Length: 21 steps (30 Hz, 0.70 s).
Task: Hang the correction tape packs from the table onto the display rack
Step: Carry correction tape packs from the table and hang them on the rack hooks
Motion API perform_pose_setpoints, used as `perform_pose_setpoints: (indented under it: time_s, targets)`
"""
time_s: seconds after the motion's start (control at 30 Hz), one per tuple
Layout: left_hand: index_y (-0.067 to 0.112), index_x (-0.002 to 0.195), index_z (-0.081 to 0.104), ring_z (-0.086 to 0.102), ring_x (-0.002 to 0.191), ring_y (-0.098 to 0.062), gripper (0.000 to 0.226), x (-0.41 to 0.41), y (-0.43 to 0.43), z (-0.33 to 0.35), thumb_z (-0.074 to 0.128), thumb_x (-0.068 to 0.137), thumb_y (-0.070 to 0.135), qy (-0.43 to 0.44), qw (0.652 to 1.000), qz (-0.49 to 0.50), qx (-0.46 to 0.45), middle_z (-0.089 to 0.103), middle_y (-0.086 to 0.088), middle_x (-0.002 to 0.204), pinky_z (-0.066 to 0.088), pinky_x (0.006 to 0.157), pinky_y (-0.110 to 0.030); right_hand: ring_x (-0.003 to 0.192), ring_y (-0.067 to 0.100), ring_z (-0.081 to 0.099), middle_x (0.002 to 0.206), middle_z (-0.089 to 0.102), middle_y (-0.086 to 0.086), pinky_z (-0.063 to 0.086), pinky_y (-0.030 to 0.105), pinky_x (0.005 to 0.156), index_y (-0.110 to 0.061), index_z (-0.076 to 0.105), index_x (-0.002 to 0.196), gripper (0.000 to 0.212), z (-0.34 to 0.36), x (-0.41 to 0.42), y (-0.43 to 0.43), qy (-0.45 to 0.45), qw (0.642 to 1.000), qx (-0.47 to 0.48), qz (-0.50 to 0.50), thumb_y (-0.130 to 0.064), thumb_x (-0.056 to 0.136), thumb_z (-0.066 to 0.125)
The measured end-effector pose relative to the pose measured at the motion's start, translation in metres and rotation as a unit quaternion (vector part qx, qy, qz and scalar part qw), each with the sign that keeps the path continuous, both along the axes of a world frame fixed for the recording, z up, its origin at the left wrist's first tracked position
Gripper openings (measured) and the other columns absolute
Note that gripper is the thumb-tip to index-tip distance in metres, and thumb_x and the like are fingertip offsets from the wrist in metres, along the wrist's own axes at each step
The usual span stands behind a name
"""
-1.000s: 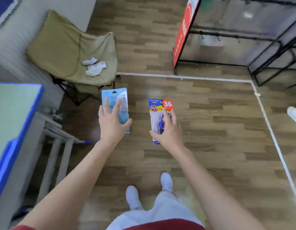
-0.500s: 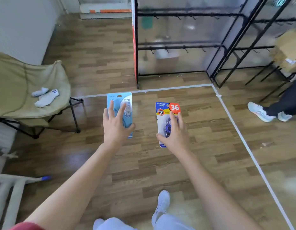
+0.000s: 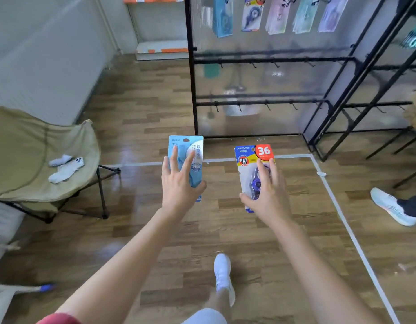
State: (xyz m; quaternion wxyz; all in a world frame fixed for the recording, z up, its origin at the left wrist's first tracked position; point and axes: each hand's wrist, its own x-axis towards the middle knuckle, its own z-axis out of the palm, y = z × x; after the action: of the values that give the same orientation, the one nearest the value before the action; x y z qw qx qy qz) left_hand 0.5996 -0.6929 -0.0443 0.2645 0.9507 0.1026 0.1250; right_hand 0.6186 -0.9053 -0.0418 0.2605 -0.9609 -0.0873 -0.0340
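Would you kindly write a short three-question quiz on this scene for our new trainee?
1. True or false: the left hand holds the light blue pack.
2. Which number shows on the blue-and-yellow pack held in the right hand? A 12, B 36, C 50.
3. Fill in: the hanging packs sit on the display rack's ____ row.
Key: 1 true; 2 B; 3 top.

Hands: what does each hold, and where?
Left hand grips the light blue pack by its lower half; right hand grips the pack marked 36 likewise.
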Motion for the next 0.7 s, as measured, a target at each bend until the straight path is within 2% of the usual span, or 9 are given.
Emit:
perform_pose_setpoints:
  time_s: [0.2, 0.4, 0.7]
  targets:
    - [0.027, 0.148, 0.032, 0.008, 0.142, -0.035, 0.079, 0.128, -0.016, 0.021, 0.072, 0.08, 0.027, -0.05, 0.999, 0.002, -0.001, 0.01, -0.012, 0.158, 0.016, 0.113, -0.044, 0.135, 0.028, 0.027, 0.151, 0.023, 0.008, 0.034, 0.044, 0.106, -0.012, 0.026, 0.148, 0.094, 0.023, 0.127, -0.019, -0.039, 0.999, 0.013, 0.001, -0.032, 0.072, 0.078]
    - [0.025, 0.146, 0.036, 0.013, 0.14, -0.036, 0.08, 0.251, -0.032, 0.056, 0.075, 0.077, 0.025, -0.099, 0.995, -0.007, 0.002, 0.012, -0.013, 0.157, 0.019, 0.111, -0.043, 0.134, 0.03, 0.027, 0.152, 0.022, 0.009, 0.029, 0.04, 0.107, -0.014, 0.023, 0.149, 0.095, 0.055, 0.248, -0.03, -0.084, 0.996, 0.0, 0.001, -0.037, 0.073, 0.076]
    - [0.029, 0.147, 0.03, 0.007, 0.143, -0.034, 0.08, 0.386, -0.049, 0.077, 0.073, 0.08, 0.028, -0.129, 0.991, 0.022, 0.023, 0.008, -0.009, 0.158, 0.018, 0.113, -0.047, 0.136, 0.029, 0.026, 0.153, 0.019, 0.011, 0.031, 0.041, 0.109, -0.013, 0.022, 0.149, 0.095, 0.071, 0.399, -0.039, -0.11, 0.992, 0.028, 0.047, -0.037, 0.075, 0.076]
